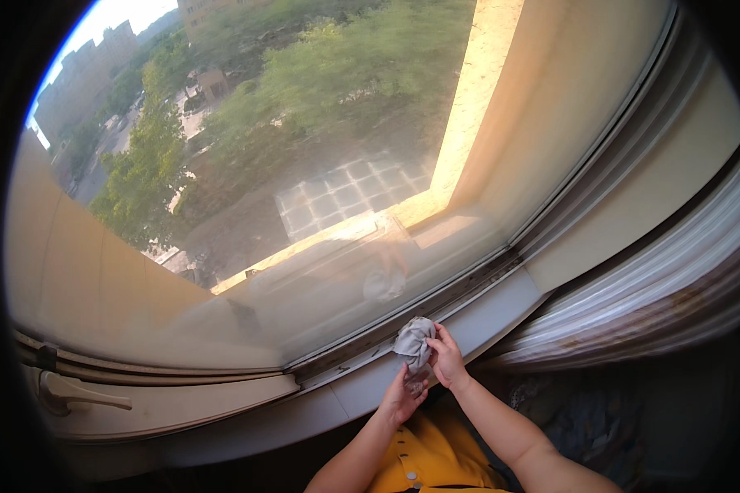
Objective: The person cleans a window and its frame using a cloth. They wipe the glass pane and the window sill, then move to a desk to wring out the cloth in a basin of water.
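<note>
A crumpled light-grey cloth [414,340] is held between my two hands, over the windowsill. My right hand [447,356] pinches its right side with thumb and fingers. Below it, my left hand [402,395] grips the lower end of the cloth, its fingers curled around the fabric. Just beyond the cloth runs the dirty bottom track [453,296] of the window frame, with dark grime along it. Behind that stands a hazy glass pane [345,289], which shows a faint reflection of the hands and cloth.
A pale windowsill [320,403] runs under my hands. At the left, a window sash [179,407] bears a beige handle [86,394]. Striped curtains [641,302] hang at the right. Trees [357,55] and buildings lie outside, below the window.
</note>
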`<state>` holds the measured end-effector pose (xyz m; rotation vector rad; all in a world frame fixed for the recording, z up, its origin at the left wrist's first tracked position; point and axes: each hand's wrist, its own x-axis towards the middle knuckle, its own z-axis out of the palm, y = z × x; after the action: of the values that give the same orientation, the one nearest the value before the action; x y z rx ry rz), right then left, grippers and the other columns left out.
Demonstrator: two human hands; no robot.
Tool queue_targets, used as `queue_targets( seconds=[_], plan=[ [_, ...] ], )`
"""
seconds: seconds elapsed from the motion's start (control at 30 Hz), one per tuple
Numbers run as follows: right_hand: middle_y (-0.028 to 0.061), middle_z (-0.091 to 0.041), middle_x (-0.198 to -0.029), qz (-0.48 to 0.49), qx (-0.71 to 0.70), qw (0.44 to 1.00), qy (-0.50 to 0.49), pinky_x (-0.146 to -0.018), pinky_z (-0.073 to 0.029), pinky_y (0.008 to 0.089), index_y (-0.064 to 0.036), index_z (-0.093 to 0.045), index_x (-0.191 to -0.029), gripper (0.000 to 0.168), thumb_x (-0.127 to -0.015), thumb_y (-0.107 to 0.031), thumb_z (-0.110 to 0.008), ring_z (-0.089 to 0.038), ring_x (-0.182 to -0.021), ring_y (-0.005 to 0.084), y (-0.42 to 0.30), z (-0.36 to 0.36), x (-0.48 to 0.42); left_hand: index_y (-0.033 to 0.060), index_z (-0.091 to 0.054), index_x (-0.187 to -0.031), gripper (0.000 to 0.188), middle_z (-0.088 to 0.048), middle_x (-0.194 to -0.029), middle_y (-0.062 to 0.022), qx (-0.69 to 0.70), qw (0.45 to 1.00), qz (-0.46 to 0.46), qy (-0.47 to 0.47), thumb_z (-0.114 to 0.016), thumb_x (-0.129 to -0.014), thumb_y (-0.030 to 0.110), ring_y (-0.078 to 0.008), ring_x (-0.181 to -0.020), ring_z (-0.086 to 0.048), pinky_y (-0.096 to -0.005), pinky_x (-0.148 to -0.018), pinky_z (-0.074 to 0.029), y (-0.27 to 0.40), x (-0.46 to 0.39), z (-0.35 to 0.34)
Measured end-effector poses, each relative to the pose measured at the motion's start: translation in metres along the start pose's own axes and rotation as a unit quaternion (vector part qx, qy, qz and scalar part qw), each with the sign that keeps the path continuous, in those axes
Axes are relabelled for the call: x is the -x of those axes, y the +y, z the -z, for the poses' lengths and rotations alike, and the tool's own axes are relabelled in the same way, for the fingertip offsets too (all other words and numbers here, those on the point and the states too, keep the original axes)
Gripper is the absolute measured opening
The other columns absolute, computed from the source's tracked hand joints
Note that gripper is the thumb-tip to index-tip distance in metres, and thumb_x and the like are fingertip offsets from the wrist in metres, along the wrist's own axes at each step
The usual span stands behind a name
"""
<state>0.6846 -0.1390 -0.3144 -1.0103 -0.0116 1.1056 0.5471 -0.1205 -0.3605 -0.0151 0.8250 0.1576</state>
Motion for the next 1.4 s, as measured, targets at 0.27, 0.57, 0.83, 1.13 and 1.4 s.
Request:
queue_targets(
  seconds=[0.27, 0.57, 0.83, 1.13, 1.4],
  plan=[
    [0.0018, -0.061, -0.096, 0.067, 0.170, 0.983, 0.013, -0.077, -0.043, 0.0217, -0.002, -0.059, -0.107, 0.027, -0.083, -0.004, -0.046, -0.055, -0.086, 0.0095, 0.009, 0.033, -0.011, 0.0133, -0.053, -0.100, 0.022, -0.061, -0.091, -0.0016, -0.020, 0.995, -0.079, 0.062, -0.064, -0.085, 0.024, -0.0154, -0.081, -0.059, -0.0291, -0.066, -0.047, 0.011, -0.002, 0.008],
    [-0.0017, -0.060, -0.091, 0.033, 0.031, 0.993, 0.108, -0.070, -0.045, 0.0224, -0.005, -0.059, -0.106, 0.023, -0.085, -0.007, -0.050, -0.055, -0.082, 0.0073, -0.004, 0.015, -0.002, 0.0150, -0.053, -0.104, 0.028, -0.059, -0.096, 0.0017, -0.210, 0.960, -0.165, 0.086, -0.068, -0.081, 0.021, -0.0126, -0.084, -0.055, -0.0267, -0.072, -0.041, 0.028, 0.022, -0.029],
    [0.0038, -0.057, -0.100, 0.190, 0.016, 0.962, 0.196, -0.079, -0.044, 0.0270, -0.006, -0.050, -0.113, 0.029, -0.085, -0.005, -0.053, -0.054, -0.090, 0.0126, -0.029, 0.045, -0.023, 0.0032, -0.040, -0.119, 0.048, -0.055, -0.101, -0.0053, -0.307, 0.910, -0.277, 0.006, -0.068, -0.083, 0.016, -0.0121, -0.082, -0.054, -0.0245, -0.068, -0.043, 0.009, -0.006, -0.090],
    [0.0072, -0.057, -0.105, 0.317, 0.089, 0.905, 0.269, -0.079, -0.044, 0.0267, -0.001, -0.046, -0.116, 0.030, -0.087, -0.005, -0.054, -0.054, -0.093, 0.0141, -0.094, 0.084, -0.070, 0.0098, -0.040, -0.124, 0.045, -0.055, -0.094, -0.0027, -0.333, 0.913, -0.233, -0.022, -0.063, -0.087, 0.020, -0.0112, -0.077, -0.055, -0.0250, -0.066, -0.043, -0.006, -0.080, -0.145],
    [0.0197, -0.045, -0.129, 0.425, 0.268, 0.801, 0.325, -0.098, -0.039, 0.0389, 0.004, -0.036, -0.132, 0.061, -0.079, -0.008, -0.065, -0.047, -0.119, 0.0311, -0.128, 0.135, -0.131, 0.0131, -0.031, -0.142, 0.059, -0.054, -0.099, -0.0002, -0.386, 0.903, -0.171, -0.083, -0.057, -0.089, 0.016, -0.0087, -0.076, -0.053, -0.0275, -0.074, -0.046, -0.002, -0.135, -0.188]
  ],
)
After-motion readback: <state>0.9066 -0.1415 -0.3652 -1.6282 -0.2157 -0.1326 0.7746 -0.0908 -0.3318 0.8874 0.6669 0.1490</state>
